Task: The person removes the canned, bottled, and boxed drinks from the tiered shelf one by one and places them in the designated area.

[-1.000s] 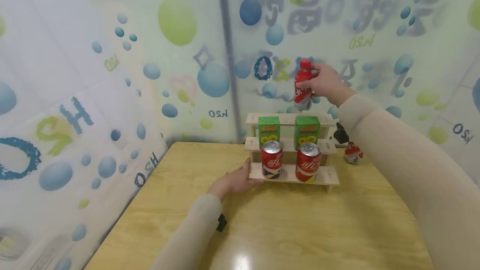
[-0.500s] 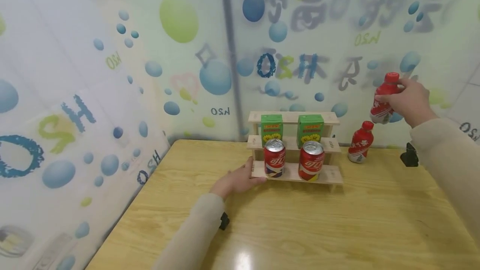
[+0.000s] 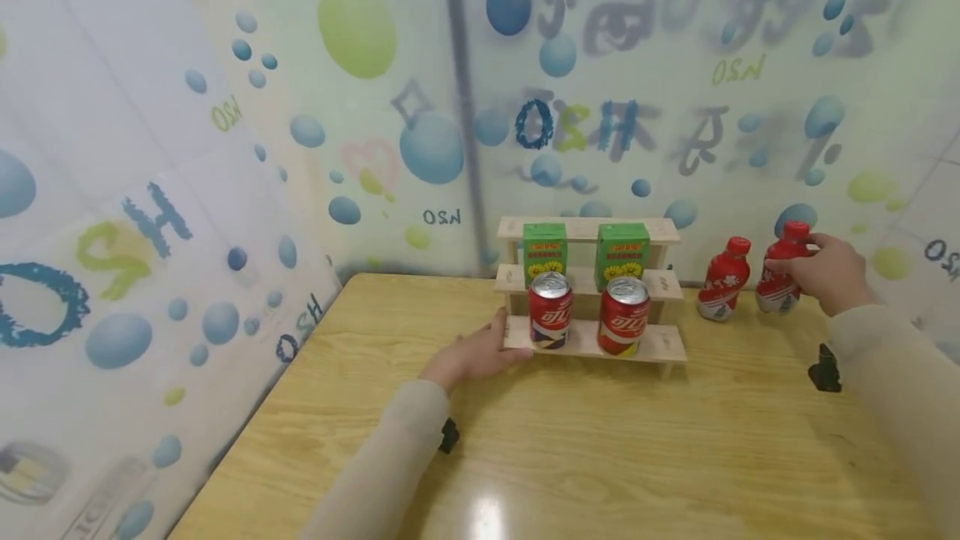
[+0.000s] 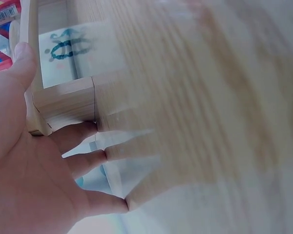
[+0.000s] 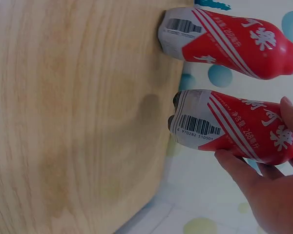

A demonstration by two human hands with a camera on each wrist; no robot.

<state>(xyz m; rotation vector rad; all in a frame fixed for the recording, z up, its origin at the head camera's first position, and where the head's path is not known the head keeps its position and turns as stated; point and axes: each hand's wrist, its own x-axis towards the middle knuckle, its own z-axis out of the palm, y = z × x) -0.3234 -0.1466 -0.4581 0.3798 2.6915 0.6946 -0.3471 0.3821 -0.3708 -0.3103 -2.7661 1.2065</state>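
Note:
My left hand [image 3: 476, 354] is at the left end of a small three-step wooden display shelf [image 3: 588, 229]. In the left wrist view the thumb [image 4: 25, 66] lies over the end of the lowest plank, while the other fingers reach down past its leg to the table. With thumb and fingers my right hand [image 3: 834, 273] grips the upper part of a red plastic drink bottle [image 3: 778, 283], upright at the table's back right. Its base is right by the tabletop. A second such bottle [image 3: 723, 280] stands just left of it.
Two red drink cans [image 3: 550, 313] stand on the lowest step, and two green boxes [image 3: 545, 252] on the middle one. A patterned sheet [image 3: 360, 140] covers the wall behind the wooden table [image 3: 600, 457].
My right hand has carried the bottle from above the shelf's top step to the right, then down beside the other bottle. The left hand has stayed at the shelf.

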